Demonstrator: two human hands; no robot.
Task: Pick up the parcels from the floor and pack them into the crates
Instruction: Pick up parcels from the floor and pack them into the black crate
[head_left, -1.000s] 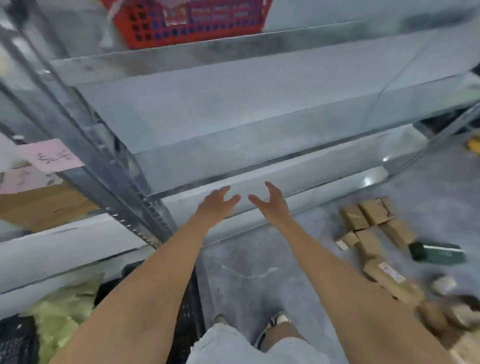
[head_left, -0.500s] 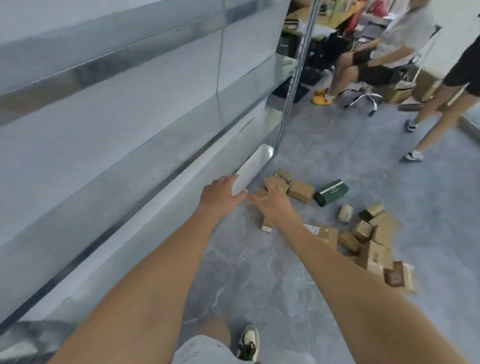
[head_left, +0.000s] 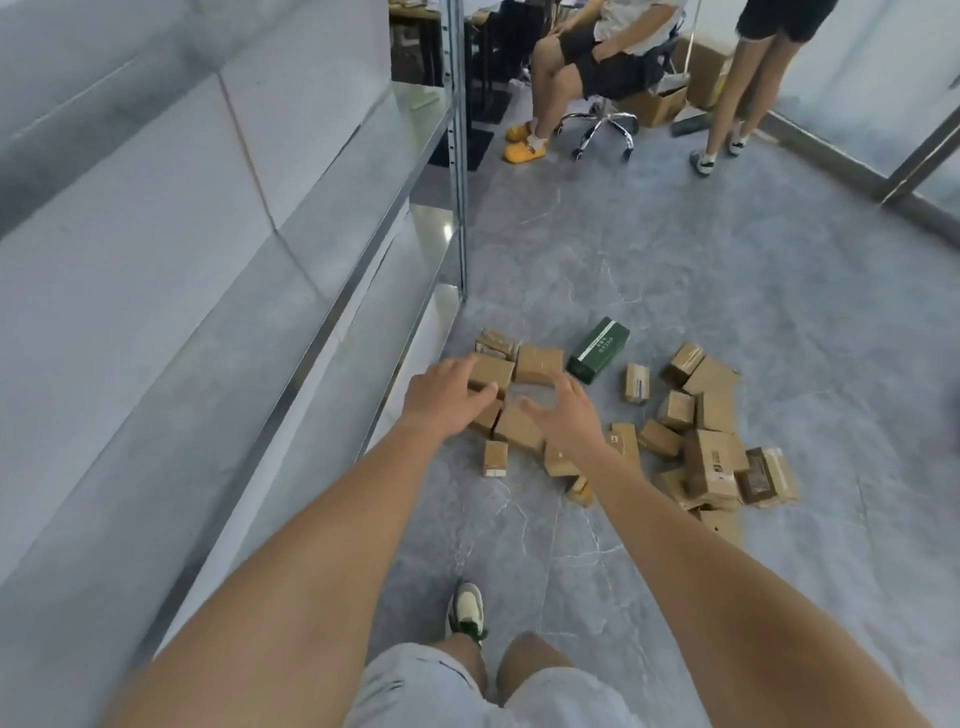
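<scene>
Head view, both arms extended toward the parcels on the floor (head_left: 727, 249). I have my left hand (head_left: 441, 400) and right hand (head_left: 563, 415) held out ahead of me, each grip spread with fingers relaxed and holding nothing. The parcels lie ahead of and below both hands; how far above them the hands are I cannot tell from this view. The left hand overlaps one small brown carton (head_left: 491, 371) at the left edge of the scatter, just beside the base of the metal shelving (head_left: 291, 332); the right hand overlaps another brown carton (head_left: 519, 428) nearer me. I judge each hand about equally near its own carton. A third carton (head_left: 539, 364) lies just beyond, between the two hands. The green box (head_left: 597, 349) lies further out, its long axis running diagonally away to the right, nearer my right hand. The remaining cartons (head_left: 711, 462) are heaped well to the right. Cartons are plain corrugated card, box-shaped, taped, some labelled; the floor is smooth grey marbled tile. No crate is in view.
</scene>
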